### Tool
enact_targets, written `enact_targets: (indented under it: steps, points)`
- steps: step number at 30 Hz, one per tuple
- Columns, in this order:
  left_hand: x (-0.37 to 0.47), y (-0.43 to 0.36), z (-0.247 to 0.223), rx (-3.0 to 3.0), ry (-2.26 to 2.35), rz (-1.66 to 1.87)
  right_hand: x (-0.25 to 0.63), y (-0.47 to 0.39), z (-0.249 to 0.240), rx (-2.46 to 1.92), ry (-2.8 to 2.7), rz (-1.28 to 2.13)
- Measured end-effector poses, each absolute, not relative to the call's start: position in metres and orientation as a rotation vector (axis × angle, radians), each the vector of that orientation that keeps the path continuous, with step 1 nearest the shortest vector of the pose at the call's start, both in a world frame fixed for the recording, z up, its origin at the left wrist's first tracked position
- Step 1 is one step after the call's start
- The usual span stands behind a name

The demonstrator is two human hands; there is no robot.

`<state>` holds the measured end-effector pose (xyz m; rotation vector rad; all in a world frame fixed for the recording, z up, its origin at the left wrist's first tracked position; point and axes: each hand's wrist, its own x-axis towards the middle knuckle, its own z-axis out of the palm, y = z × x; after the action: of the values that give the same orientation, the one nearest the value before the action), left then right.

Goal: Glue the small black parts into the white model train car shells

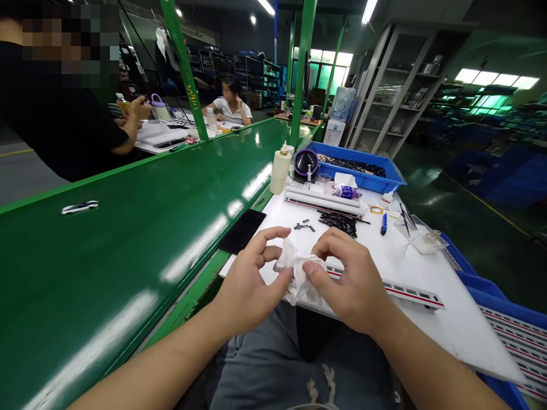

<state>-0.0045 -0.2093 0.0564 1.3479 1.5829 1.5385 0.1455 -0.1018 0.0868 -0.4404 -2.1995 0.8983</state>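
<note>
Tissue (300, 283), white and crumpled, is held by the left hand (249, 280) and right hand (355, 280), fingers curled; behind the right hand lies a toy train (412, 294), black pieces (342, 224) farther beyond.

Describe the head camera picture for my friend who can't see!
A person's left hand and right hand hold a crumpled white tissue near a white tabletop. Farther back lie small black pieces and a long white, red-striped part; a green surface stretches along the left.
</note>
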Motion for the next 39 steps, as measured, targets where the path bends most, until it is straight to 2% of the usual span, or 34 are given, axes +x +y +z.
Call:
enact_targets:
  steps: [5,39]
  points:
    - [0.003,-0.214,0.058,1.499,1.712,1.422,0.140,-0.109,0.079,-0.623,-2.147,1.211]
    - [0.012,-0.215,0.050,1.488,1.726,1.349,0.142,-0.122,0.061,-0.537,-2.078,1.061]
